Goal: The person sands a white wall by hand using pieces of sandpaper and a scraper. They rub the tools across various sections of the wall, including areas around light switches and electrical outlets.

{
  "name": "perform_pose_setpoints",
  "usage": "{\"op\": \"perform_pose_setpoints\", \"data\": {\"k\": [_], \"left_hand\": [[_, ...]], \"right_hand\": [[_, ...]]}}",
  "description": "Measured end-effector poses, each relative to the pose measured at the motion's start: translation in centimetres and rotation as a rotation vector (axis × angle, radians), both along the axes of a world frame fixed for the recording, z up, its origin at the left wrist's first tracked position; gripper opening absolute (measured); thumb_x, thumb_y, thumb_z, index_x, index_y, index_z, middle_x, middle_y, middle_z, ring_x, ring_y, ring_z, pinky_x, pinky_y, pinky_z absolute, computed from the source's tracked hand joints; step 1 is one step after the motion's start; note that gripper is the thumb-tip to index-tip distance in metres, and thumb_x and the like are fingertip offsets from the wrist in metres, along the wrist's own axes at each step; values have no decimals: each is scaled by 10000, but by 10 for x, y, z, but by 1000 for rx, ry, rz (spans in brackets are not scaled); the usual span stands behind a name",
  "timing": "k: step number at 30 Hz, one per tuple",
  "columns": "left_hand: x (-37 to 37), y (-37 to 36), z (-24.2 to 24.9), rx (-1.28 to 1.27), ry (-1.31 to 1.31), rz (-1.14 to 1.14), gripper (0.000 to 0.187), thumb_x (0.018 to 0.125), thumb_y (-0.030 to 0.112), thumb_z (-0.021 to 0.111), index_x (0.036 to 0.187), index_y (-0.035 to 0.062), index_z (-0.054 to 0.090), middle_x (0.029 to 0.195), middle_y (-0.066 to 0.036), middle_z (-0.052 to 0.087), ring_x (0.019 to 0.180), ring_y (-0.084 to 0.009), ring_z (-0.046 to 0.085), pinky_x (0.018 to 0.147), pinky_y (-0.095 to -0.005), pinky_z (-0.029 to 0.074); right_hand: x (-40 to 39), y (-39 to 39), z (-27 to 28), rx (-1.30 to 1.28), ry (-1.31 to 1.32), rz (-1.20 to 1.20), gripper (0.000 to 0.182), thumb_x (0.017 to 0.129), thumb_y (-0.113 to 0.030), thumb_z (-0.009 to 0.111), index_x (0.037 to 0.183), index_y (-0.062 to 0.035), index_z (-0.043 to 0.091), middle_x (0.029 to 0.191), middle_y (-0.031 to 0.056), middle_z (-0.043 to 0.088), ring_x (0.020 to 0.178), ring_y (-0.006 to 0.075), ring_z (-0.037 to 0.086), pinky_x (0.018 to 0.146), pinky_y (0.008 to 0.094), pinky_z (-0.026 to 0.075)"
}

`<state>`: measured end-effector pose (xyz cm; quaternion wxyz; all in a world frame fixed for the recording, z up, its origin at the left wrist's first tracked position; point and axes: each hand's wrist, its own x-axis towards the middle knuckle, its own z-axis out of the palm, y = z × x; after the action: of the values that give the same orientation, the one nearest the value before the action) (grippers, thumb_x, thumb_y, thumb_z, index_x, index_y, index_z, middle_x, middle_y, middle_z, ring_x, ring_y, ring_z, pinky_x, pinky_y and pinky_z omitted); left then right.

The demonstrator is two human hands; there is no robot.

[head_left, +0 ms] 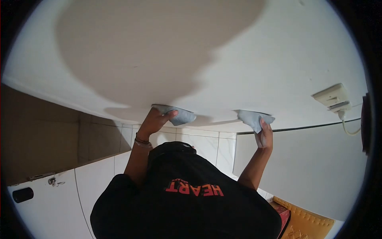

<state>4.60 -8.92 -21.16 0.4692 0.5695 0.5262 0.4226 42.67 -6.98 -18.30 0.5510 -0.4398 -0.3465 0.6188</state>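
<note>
My left hand [161, 120] holds a grey-blue sheet of sandpaper [182, 117] against the white wall [254, 71], the thumb lying over its near side. Farther right, my right hand [265, 133] grips a second sandpaper sheet [251, 119], also at the wall surface. Both sheets are curled, with a thin dark edge where they meet the wall. Most fingers of each hand are hidden behind the sheets. Whitish dust marks the right wrist, and bracelets [142, 142] circle the left one.
A switch plate [333, 97] with a plugged-in cable [350, 130] is on the wall at right. Pale floor tiles [203, 147] lie below. A brown door-like panel [43, 131] stands at left, and a tan padded piece of furniture [304, 219] is at lower right.
</note>
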Motion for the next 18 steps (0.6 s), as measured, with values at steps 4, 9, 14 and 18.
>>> {"op": "perform_pose_setpoints", "data": {"k": [4,9,14,18], "left_hand": [[-54,-8,11,-189,111,-26,417,797,315,657,1037,-12,559,959,-64,601,879,-141,524,821,-303,422],[-152,-28,-3,-21,-7,153,469,767,330,687,1054,-19,560,983,-68,606,903,-146,525,834,-292,416],[-278,-41,2,-131,309,203,540,738,365,705,1080,-24,555,1041,-90,602,966,-170,526,871,-307,397],[-332,-58,28,-101,448,321,535,710,353,721,1039,-40,569,972,-114,619,913,-181,551,840,-286,404]], "right_hand": [[-84,7,-15,-73,-130,262,472,831,-258,617,1177,37,492,1150,48,539,1071,156,477,942,297,338],[-213,3,-32,-101,-204,464,447,842,-311,601,1097,53,551,1057,37,579,988,140,504,905,274,360],[-339,-2,-50,-133,-159,603,431,850,-313,590,1126,15,548,1082,43,574,1011,155,499,904,280,361],[-427,-19,-31,-68,-196,671,435,857,-349,570,1112,3,558,1054,58,579,971,159,494,863,293,378]]}}
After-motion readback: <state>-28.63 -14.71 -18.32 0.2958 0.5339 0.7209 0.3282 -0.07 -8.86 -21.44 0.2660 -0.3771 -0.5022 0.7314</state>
